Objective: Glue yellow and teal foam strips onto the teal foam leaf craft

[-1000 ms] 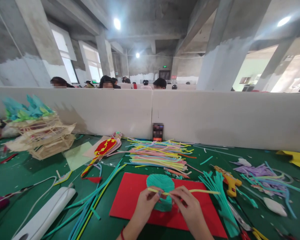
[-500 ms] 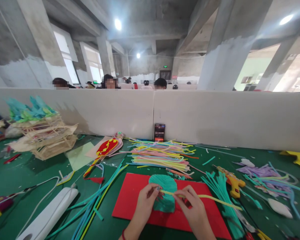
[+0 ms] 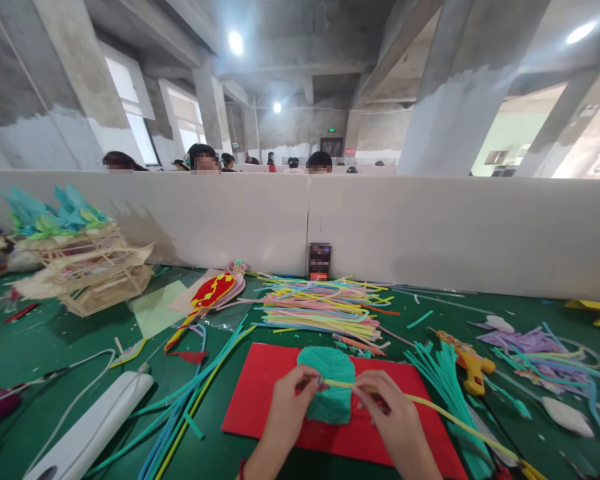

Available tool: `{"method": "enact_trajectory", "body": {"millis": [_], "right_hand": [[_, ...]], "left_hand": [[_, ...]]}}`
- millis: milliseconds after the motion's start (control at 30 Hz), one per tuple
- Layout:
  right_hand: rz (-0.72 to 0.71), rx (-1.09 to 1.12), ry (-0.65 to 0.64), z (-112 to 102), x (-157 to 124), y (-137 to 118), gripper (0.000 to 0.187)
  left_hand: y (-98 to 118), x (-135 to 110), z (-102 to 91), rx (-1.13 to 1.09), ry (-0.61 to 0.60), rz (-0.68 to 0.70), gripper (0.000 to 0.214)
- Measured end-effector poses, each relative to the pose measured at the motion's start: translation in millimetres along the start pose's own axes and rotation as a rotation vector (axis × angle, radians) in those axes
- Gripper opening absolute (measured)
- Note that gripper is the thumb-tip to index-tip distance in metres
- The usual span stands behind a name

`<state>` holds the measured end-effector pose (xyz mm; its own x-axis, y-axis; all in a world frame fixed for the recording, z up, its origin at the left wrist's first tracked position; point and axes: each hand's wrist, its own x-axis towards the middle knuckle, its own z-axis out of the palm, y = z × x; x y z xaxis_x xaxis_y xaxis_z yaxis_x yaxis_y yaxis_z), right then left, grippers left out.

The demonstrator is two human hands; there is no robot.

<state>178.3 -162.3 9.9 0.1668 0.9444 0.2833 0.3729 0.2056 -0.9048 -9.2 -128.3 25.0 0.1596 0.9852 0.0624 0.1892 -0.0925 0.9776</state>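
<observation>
A teal fan-shaped piece (image 3: pixel 327 368) made of fuzzy stems lies on a red sheet (image 3: pixel 260 393) near the table's front edge. Across its lower part runs a yellow fuzzy stem (image 3: pixel 430 408), trailing off to the lower right. My left hand (image 3: pixel 290 407) pinches the stem's left end over the teal piece. My right hand (image 3: pixel 397 423) pinches the same stem just right of the teal piece. Both hands rest on the red sheet.
Several pastel stems (image 3: pixel 320 308) are piled behind the sheet. A teal stem bundle (image 3: pixel 443 380) and a yellow glue gun (image 3: pixel 467 363) lie to the right, purple stems (image 3: pixel 530 350) farther right. A stick model (image 3: pixel 87 270) stands at left, a white power strip (image 3: pixel 97 427) lies front left. A white partition (image 3: pixel 430 227) closes the back.
The yellow stem's free end has swung down from level toward the lower right. Both hands stayed pinched on it over the teal piece, shifting slightly right.
</observation>
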Motion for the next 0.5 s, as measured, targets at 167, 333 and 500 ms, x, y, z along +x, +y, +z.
{"method": "enact_trajectory", "body": {"millis": [167, 333, 500], "right_hand": [[0.212, -0.017, 0.063, -3, 0, 23, 0.041], [0.28, 0.048, 0.12, -2, 4, 34, 0.05], [0.3, 0.136, 0.077, -1, 5, 27, 0.048]], "left_hand": [[-15, 2, -10.1, 0.445, 0.245, 0.092, 0.046], [-33, 9, -13.9, 0.617, 0.173, 0.032, 0.046], [-33, 8, -8.7, 0.582, 0.108, 0.082, 0.043]]}}
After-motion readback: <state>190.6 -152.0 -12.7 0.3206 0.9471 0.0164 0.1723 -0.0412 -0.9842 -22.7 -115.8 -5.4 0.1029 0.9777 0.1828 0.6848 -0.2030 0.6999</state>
